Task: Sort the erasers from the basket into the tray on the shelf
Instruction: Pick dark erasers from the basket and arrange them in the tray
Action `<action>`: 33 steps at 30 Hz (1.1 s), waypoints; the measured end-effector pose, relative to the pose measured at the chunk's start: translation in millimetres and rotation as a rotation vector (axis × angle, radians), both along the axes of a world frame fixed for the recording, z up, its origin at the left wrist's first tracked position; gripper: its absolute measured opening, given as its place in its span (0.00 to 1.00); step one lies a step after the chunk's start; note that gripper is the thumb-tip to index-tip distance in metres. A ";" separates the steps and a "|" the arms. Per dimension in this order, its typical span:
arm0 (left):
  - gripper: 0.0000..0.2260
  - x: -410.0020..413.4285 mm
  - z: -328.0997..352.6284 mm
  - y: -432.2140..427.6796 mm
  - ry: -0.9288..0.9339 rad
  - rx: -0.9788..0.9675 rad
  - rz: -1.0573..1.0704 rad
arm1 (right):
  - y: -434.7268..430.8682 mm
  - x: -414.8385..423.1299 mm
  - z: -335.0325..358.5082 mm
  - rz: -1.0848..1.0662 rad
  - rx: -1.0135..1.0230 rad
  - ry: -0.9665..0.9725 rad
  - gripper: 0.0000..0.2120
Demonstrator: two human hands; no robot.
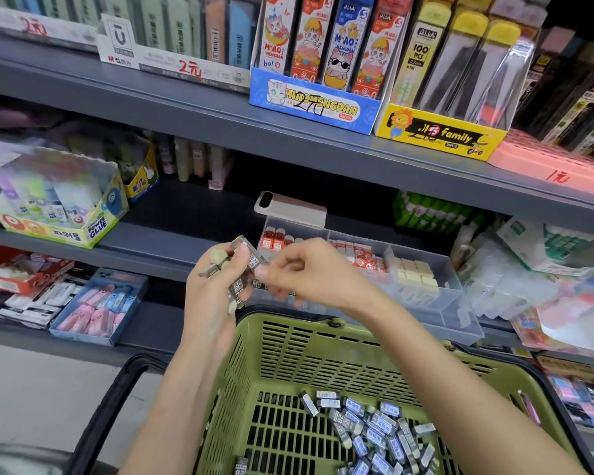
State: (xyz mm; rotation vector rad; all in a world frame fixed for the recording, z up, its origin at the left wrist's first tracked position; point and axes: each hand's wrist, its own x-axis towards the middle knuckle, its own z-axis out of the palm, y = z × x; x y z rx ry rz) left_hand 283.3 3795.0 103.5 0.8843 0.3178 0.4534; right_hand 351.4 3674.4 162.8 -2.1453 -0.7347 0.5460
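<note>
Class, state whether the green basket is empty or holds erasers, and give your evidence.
Not empty: many grey-sleeved erasers lie loose on the floor of the basket.

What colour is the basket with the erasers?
The basket is olive green, seen clearly in the head view.

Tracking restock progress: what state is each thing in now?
Left hand, grips held erasers.
Right hand, pinches one of them.
Basket, holds many loose erasers.
Tray, open-topped, compartments partly filled.
Phone, lying at tray's back corner.
</note>
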 end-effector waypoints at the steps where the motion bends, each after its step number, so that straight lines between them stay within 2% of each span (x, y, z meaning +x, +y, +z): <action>1: 0.03 -0.1 0.2 -0.1 -0.001 0.006 -0.006 | -0.9 -5.5 -0.6 0.006 0.019 0.023 0.09; 5: 0.04 1.1 -0.4 -1.4 -0.030 0.007 -0.037 | -8.2 -0.1 0.8 -0.204 0.398 0.207 0.02; 7: 0.06 1.9 -0.8 -1.7 -0.033 -0.030 -0.042 | -18.4 13.0 7.1 -0.301 0.524 0.206 0.02; 8: 0.08 2.3 -0.6 -1.4 -0.036 -0.062 -0.045 | -23.6 20.3 8.2 -0.328 0.522 0.161 0.03; 10: 0.11 2.3 -0.6 0.6 -0.046 -0.159 -0.052 | -31.5 32.4 7.6 -0.342 0.369 -0.007 0.04; 13: 0.13 1.9 -0.5 4.1 -0.073 -0.376 -0.049 | -32.6 41.5 -2.1 -0.266 -0.006 -0.216 0.02; 16: 0.15 3.5 0.6 5.8 -0.115 -0.586 -0.015 | -27.6 41.5 -13.2 -0.169 -0.222 -0.220 0.07; 19: 0.10 5.6 1.6 7.4 -0.161 -0.712 0.003 | -25.3 42.2 -19.4 -0.130 -0.306 -0.169 0.11; 23: 0.08 7.8 -0.3 8.4 -0.178 -0.713 -0.043 | -27.8 40.6 -28.2 -0.157 -0.235 -0.138 0.05; 25: 0.11 9.6 -1.7 8.2 -0.167 -0.684 -0.070 | -29.2 38.2 -35.8 -0.156 -0.265 -0.249 0.02; 28: 0.15 11.2 -2.7 7.6 -0.157 -0.643 -0.074 | -25.3 32.0 -44.8 -0.152 -0.370 -0.438 0.07; 33: 0.19 11.8 -3.6 4.6 -0.163 -0.572 -0.100 | -21.3 31.0 -44.1 -0.125 -0.485 -0.535 0.07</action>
